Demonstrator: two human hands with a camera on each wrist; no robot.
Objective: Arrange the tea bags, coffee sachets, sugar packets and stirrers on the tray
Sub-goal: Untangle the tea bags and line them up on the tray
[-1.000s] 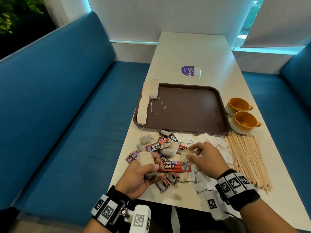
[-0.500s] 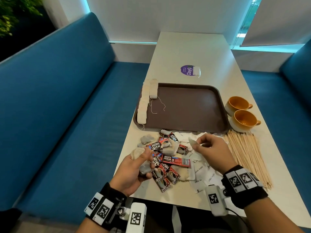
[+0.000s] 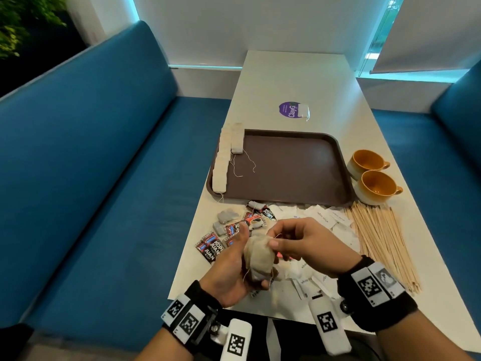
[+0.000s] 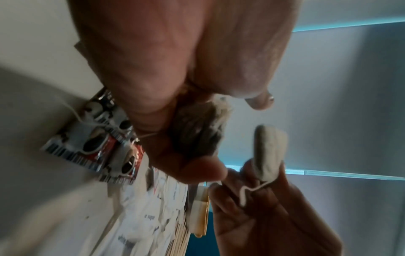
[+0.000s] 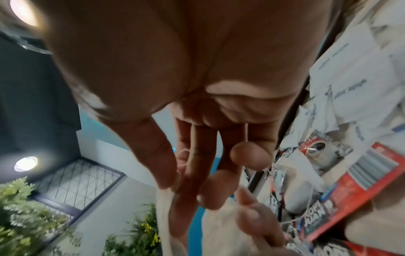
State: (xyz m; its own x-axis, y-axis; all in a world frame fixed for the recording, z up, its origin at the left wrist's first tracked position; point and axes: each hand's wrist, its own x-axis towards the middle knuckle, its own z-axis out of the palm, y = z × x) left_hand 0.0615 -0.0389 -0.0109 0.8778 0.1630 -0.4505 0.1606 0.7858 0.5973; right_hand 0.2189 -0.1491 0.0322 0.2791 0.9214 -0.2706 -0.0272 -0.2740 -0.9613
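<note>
- The tea bags (image 3: 259,259) — a small bunch — sit in the left hand (image 3: 231,272), whose fingers curl under and round them, held over the near edge of the bench (image 3: 299,82). The right hand (image 3: 296,243) pinches another bag (image 4: 269,149) at the top of the bunch between thumb and forefinger, its other fingers loosely bent.
- A string (image 4: 252,188) loops across the right fingers. If strings in the bunch are tangled, pulling one bag free could drag a second one out and drop it onto the pile or off the near edge.
- The bags look soft and thin; a hard tug against a snagged string might tear the paper and spill tea.
- More tea bags (image 3: 223,157) already stand in two rows along the left side of the tray (image 3: 299,168), the outer row seemingly on the rim. A careless placement beside them could knock that row over or push it off onto the bench.
- Loose strings (image 3: 244,165) trail from the rows across the tray floor; a hand reaching in could catch one and pull the row out of line.
- Below the hands lies a mixed heap: coffee sachets (image 3: 210,247) to the left, sugar packets (image 3: 325,217) to the right, some stray tea bags (image 3: 227,216) among them. A low wrist could sweep these off the near edge.
- The stirrers (image 3: 382,243) lie in a loose fan at the right, just beside the sugar and near two cups (image 3: 374,178); a right-arm swing could scatter them.
</note>
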